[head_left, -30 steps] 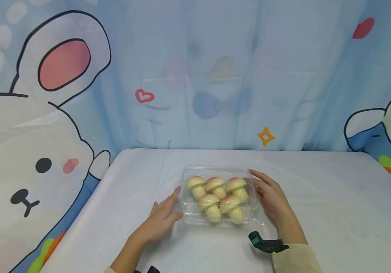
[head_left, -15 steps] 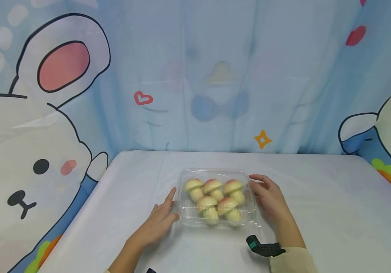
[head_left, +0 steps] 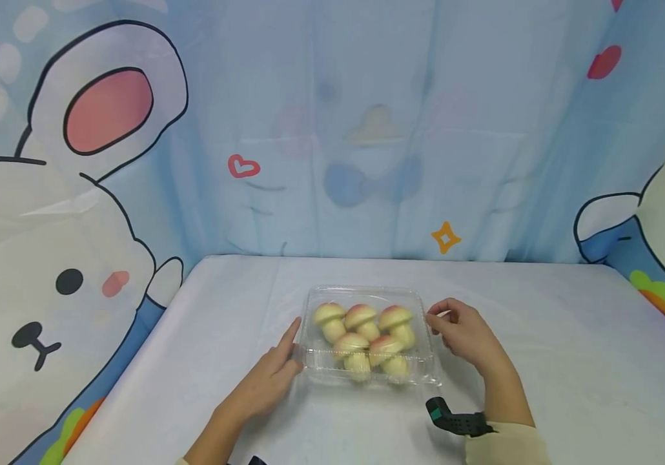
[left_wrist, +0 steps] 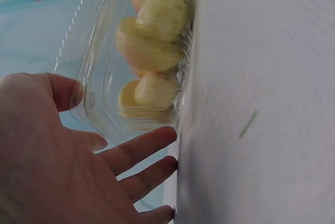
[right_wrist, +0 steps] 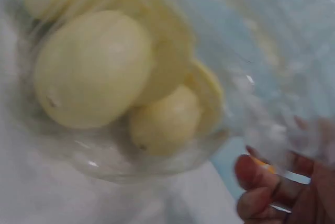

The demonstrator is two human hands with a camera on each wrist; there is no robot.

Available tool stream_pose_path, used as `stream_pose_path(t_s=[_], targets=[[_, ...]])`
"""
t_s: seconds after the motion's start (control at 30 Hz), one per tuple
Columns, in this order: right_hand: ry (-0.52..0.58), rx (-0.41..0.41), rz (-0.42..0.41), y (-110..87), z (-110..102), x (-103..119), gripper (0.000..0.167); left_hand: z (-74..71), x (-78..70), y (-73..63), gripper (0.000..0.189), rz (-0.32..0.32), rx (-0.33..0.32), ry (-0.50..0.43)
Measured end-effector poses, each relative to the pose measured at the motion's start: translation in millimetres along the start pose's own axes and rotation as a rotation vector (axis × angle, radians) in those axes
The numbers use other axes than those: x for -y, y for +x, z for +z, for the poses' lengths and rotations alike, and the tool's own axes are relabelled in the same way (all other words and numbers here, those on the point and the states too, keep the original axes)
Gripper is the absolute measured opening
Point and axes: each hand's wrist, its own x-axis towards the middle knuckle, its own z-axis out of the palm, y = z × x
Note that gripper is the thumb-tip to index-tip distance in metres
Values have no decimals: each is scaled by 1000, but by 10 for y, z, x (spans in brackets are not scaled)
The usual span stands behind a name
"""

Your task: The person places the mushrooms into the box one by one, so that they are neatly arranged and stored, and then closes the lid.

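A clear plastic clamshell box (head_left: 332,363) lies on the white table, holding several pale yellow mushroom-shaped pieces (head_left: 358,345) with pinkish caps. At its left side is my left hand (head_left: 271,378), fingers mostly straight, the index fingertip against the wall. The left wrist view shows that hand (left_wrist: 68,150) with spread fingers around a corner of the box (left_wrist: 91,98). My right hand (head_left: 466,332) has bent fingers, and the fingertips pinch the right edge of the box. Close up, the right hand's curled fingers (right_wrist: 259,182) are blurred beside clear plastic (right_wrist: 272,135).
White cloth covers the table (head_left: 571,349). A light blue curtain (head_left: 286,77) with cartoon prints hangs behind it and on the left. A black wrist strap (head_left: 457,420) sits on the right wrist, beside a beige sleeve (head_left: 507,445).
My right hand's fingers have bent and drawn together at the box's right edge, with its wrist raised slightly. The left hand stays at the left side. The view has shifted a little.
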Motion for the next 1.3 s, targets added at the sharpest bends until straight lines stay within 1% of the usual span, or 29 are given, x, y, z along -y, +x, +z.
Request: stream_pose_path(t_s=[0.1,0.23,0.37,0.43,0.5,0.57,0.7,0.83,0.93,1.07,1.17,1.3], targets=[[15,104,13,-55,-86,20,42,7,4,12,71,-4,-7,8],[38,253,49,-133,-207,46,64,1,-7,8,71,-4,-10,4],[107,424,103,-197,-307,65,87,1,-16,8,71,0,-21,9],[131,486,115,-218,-326,69,96,2,-19,9,71,3,-34,16],[143,523,116,-229,-332,73,102,3,-21,9,71,6,-42,19],[136,536,111,-236,-322,74,105,3,-23,10,71,10,-45,16],[133,538,110,-238,-300,75,108,-3,-31,12,71,22,-45,17],[165,542,98,-235,-303,69,109,-16,-44,19,72,33,-41,20],[186,534,92,-233,-309,69,108,-22,-48,30,74,27,-17,-41],[188,527,103,-230,-308,70,103,-23,-51,38,76,2,14,-140],[183,534,107,-227,-303,60,101,-22,-55,33,76,-5,22,-171],[190,539,95,-221,-299,47,102,-17,-58,26,77,-1,31,-205]])
